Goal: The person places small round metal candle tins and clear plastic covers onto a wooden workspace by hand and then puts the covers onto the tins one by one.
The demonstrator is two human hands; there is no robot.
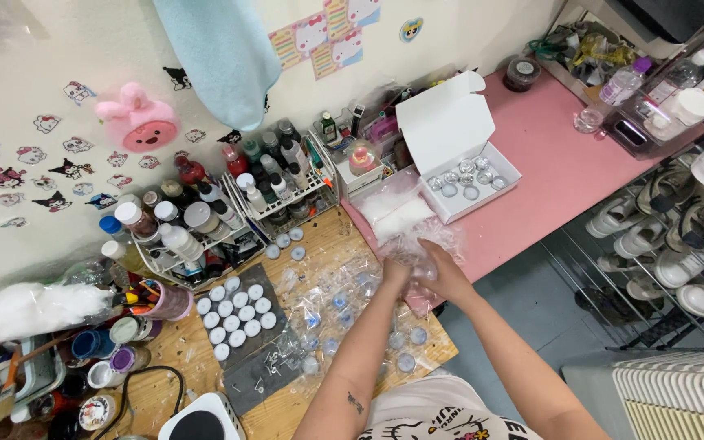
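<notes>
Near the middle of the frame, your left hand (pixel 395 273) and right hand (pixel 443 273) meet on a crinkled clear plastic bag (pixel 417 244) lying at the seam between the wooden worktop (pixel 332 236) and the pink table (pixel 547 171). Both sets of fingers curl into the film, apparently gripping it; whether they pinch something inside, you cannot tell. Just above, the open white cardboard box (pixel 462 155) of small round clear jars sits within reach, and white-lidded jars (pixel 236 314) line a grey mat at lower left.
</notes>
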